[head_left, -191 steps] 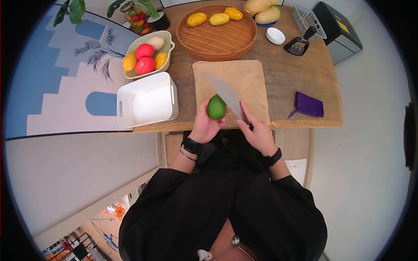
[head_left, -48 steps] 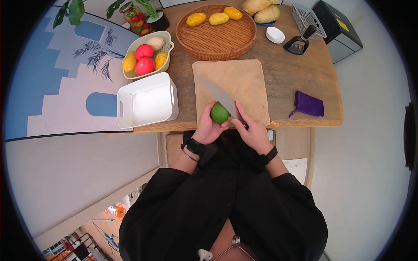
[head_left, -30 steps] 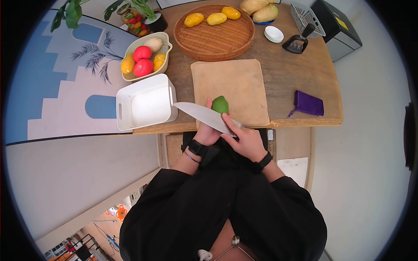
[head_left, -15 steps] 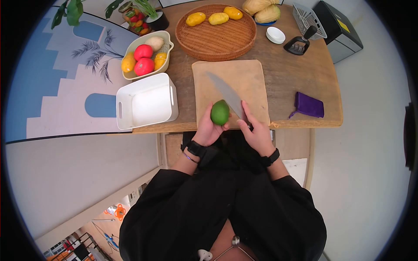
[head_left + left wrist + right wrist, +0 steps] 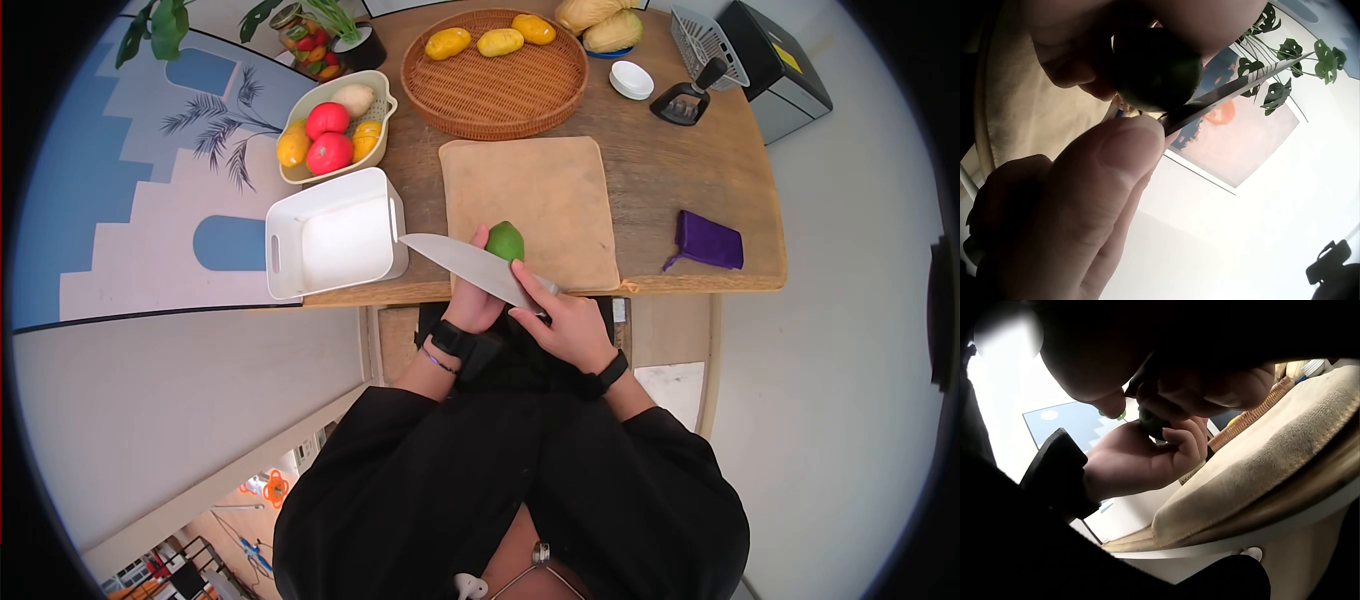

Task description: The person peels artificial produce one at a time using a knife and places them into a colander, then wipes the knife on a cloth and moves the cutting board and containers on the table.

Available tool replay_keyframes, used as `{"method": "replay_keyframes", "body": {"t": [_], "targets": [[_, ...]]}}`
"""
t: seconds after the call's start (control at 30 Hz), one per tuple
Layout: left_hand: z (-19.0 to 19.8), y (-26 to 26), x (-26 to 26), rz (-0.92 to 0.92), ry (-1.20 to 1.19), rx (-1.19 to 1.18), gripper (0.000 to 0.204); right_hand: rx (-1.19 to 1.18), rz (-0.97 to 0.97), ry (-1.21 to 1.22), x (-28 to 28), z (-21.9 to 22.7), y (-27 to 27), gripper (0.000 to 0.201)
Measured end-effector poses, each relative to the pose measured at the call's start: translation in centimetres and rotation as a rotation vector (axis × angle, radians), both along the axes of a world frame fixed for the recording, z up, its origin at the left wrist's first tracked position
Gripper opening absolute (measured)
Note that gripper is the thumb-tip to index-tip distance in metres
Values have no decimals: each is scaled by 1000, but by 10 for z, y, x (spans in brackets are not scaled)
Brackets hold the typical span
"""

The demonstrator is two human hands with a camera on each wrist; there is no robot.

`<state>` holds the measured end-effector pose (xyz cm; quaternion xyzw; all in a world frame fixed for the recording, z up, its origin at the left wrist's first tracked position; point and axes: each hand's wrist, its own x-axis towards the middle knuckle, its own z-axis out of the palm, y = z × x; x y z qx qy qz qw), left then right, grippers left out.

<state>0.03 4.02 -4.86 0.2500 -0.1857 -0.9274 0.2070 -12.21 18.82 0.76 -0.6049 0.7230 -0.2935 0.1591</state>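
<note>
My left hand (image 5: pixel 474 307) holds a smooth green fruit (image 5: pixel 505 240) with a pointed end over the near part of the cutting board (image 5: pixel 525 180). My right hand (image 5: pixel 570 330) grips a large kitchen knife (image 5: pixel 458 260), index finger along the blade. The blade runs left across the fruit's near side and over the left fingers, its tip near the white bin's edge. The left wrist view has the blade (image 5: pixel 1225 92) right at the dark fruit (image 5: pixel 1157 69). In the right wrist view, the left hand's curled fingers (image 5: pixel 1188 447) surround the fruit; the knife handle is hidden.
A white bin (image 5: pixel 335 235) stands left of the board, with a fruit-filled basket (image 5: pixel 386 95) behind it. At the back, a wicker tray (image 5: pixel 495 90) bears yellow produce. A purple pouch (image 5: pixel 710 241), white dish (image 5: pixel 632 80) and black-handled tool (image 5: pixel 685 100) lie to the right.
Half a second ago the blade pointed away over the board and the fruit showed whole. The knife has swung left across the fruit's near side, a pose also seen one second ago.
</note>
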Motion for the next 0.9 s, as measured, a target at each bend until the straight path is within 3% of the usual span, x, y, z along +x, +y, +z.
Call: {"method": "replay_keyframes", "body": {"t": [0.17,0.23,0.43,0.57,0.77,0.9], "targets": [[4,4,-2,27,-54,-23,51,-35,-31,-48,1,-2,-1,69],[9,8,-1,36,-108,-166,49,-53,-98,-66,-1,-3,-4,68],[40,8,-1,29,-84,-40,36,3,-140,-149,-11,-2,-4,65],[21,1,4,-54,77,-82,36,78,-175,-192,-18,-3,-5,65],[29,6,1,-20,-48,-62,35,-103,-225,-245,-19,-9,-3,65],[15,7,-2,46,-132,-114,46,-60,-90,-142,-14,3,4,68]]}}
